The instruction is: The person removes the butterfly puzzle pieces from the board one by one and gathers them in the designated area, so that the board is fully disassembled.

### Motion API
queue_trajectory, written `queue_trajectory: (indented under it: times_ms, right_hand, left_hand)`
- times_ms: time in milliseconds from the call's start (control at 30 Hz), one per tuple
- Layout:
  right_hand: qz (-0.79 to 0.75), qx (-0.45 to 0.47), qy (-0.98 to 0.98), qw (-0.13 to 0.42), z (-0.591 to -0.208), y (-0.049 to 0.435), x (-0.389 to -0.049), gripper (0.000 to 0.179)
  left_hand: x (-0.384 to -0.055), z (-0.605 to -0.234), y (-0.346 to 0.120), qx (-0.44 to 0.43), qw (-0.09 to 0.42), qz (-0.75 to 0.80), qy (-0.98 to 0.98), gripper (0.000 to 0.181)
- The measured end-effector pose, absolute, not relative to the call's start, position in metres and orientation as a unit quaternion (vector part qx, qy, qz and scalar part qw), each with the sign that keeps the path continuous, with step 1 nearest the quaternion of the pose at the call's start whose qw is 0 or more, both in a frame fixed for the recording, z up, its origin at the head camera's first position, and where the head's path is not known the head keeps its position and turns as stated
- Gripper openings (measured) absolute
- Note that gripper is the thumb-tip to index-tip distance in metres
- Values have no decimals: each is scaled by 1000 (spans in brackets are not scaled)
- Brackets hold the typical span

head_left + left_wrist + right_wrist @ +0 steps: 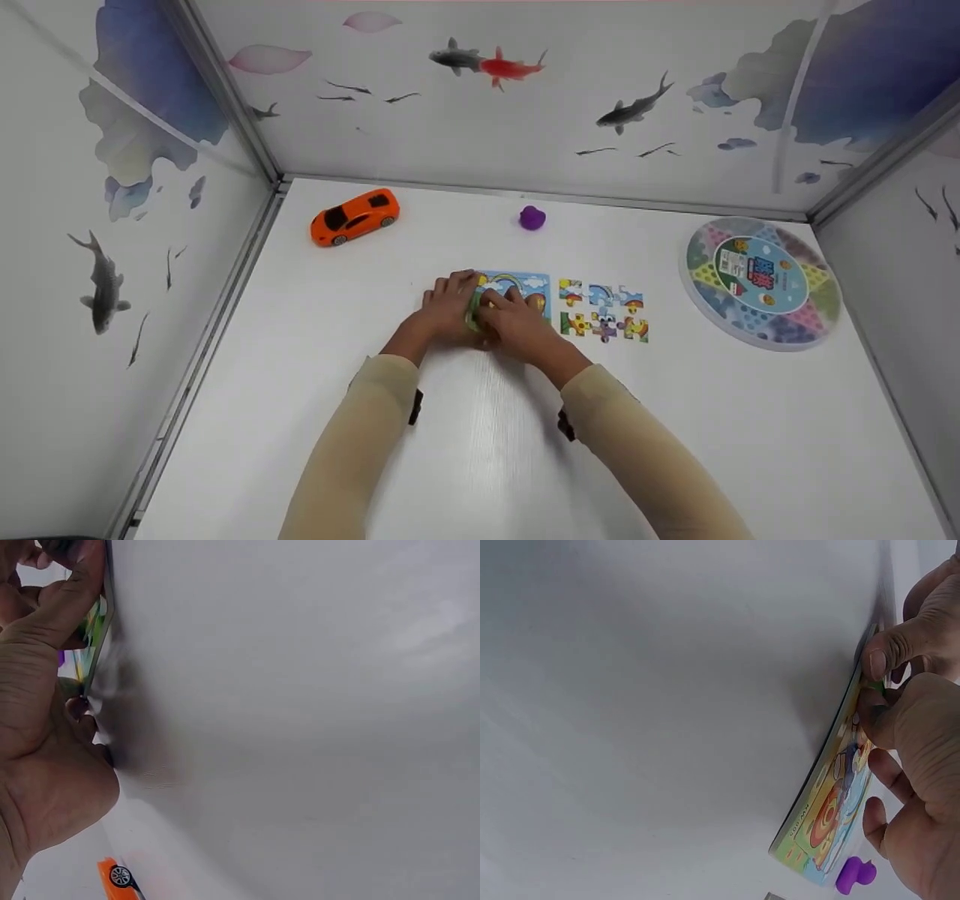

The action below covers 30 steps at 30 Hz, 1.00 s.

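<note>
A jigsaw puzzle board [538, 283] with a bright cartoon rainbow picture lies on the white table, its left part covered by both hands. My left hand [450, 309] grips the board's left edge, with the thumb on its near side. At the lower left part of the puzzle, the fingers of my right hand [521, 324] are bent and pinch at a green portion beside the left thumb. Whether that portion is a loose piece is hidden. In the right wrist view, the board [829, 821] slopes up towards the hands. Loose puzzle pieces [604, 325] lie to its right, in two rows.
An orange toy car [355, 217] stands at the back left. A small purple toy [532, 218] sits behind the board. On the right lies a round, flat game box [761, 285] with a colourful star pattern. Printed wall panels [525, 135] enclose the table's back and sides.
</note>
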State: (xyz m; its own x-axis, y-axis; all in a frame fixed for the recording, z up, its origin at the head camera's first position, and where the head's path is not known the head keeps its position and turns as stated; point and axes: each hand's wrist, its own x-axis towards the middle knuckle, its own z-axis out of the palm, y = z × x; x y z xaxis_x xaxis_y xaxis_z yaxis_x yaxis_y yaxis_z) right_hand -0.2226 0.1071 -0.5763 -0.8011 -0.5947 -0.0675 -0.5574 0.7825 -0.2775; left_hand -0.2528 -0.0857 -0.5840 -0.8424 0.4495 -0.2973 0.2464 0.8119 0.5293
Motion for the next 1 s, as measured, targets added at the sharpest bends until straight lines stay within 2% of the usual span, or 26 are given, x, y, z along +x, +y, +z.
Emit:
queue_trajectory:
  times_ms: [133, 367, 567, 733, 1000]
  right_hand:
    - [-140, -310, 937, 82, -578, 105, -223, 23]
    - [-145, -290, 941, 100, -576, 103, -221, 28]
    - [-157, -295, 938, 92, -576, 106, -220, 29]
    - [-164, -316, 930, 93, -576, 109, -221, 39]
    - [-181, -321, 920, 134, -569, 113, -223, 48]
  left_hand:
    - [-252, -583, -87, 181, 209, 237, 931, 127]
    - [-251, -582, -87, 179, 209, 246, 930, 127]
    - [-251, -583, -86, 182, 204, 250, 929, 127]
    - [-251, -583, -85, 185, 198, 244, 931, 127]
    - [-251, -584, -84, 177, 202, 238, 933, 128]
